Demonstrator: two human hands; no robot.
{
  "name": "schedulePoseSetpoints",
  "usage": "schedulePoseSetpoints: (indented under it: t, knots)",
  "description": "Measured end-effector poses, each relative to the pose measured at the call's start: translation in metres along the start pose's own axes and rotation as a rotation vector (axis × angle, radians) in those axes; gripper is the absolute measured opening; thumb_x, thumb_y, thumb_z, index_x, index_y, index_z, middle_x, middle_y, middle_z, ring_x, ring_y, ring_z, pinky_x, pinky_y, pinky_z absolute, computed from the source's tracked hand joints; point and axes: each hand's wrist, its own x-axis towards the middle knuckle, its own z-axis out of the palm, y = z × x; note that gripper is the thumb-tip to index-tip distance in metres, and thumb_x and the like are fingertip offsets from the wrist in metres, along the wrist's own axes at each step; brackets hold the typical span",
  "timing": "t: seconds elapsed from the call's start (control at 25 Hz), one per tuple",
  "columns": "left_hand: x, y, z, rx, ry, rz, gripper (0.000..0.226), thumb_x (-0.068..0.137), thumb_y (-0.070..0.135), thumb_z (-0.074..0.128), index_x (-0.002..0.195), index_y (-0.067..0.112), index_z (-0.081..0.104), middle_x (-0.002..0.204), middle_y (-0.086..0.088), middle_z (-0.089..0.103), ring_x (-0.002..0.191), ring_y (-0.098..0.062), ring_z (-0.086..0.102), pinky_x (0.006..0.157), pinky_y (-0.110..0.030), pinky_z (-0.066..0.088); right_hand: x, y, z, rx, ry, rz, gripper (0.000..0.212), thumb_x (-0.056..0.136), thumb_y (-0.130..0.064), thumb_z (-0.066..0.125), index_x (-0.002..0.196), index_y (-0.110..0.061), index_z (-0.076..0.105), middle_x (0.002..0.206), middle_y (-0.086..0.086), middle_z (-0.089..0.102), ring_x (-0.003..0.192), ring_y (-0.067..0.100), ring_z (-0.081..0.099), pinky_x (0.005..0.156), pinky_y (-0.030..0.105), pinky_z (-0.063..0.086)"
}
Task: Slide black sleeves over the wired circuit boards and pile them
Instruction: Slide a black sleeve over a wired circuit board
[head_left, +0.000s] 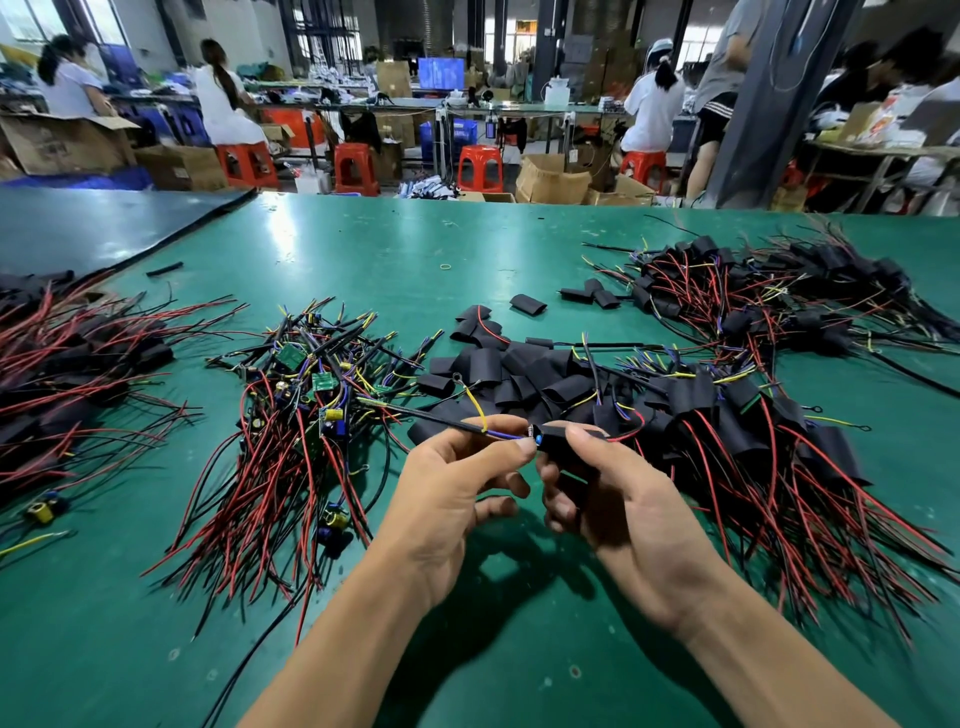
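Note:
My left hand (457, 483) pinches the black, blue and yellow wires of a circuit board (535, 435) whose end shows at the mouth of a black sleeve (563, 451). My right hand (613, 499) grips that sleeve between thumb and fingers. Both hands hover above the green table (467, 623). Bare wired boards (306, 410) lie heaped to the left of my hands. Loose empty sleeves (524, 379) lie just behind them. Sleeved boards with red and black wires (769, 447) are piled to the right.
Another pile of sleeved boards (789, 296) sits at the far right, and a further one (67, 364) at the far left. A few stray sleeves (527, 304) and a rubber band (445, 267) lie mid-table. People sit at benches beyond the table's far edge.

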Motion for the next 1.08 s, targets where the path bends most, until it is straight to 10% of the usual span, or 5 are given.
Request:
schedulePoseSetpoints:
  t: [1.08]
  knots:
    - [-0.002,0.0009,-0.0049,0.163,-0.002,0.218,0.017,0.076,0.023,0.074,0.091,0.018,0.078,0.081,-0.011,0.071,0.059,-0.016,0.055,0.053,-0.024,0.044,-0.0019,0.0009,0.0011,0.06,0.019,0.056,0.029,0.071,-0.04,0.075,0.087,-0.017,0.082,0.086,-0.004,0.075,0.049,0.004,0.043,0.059,0.019,0.04]
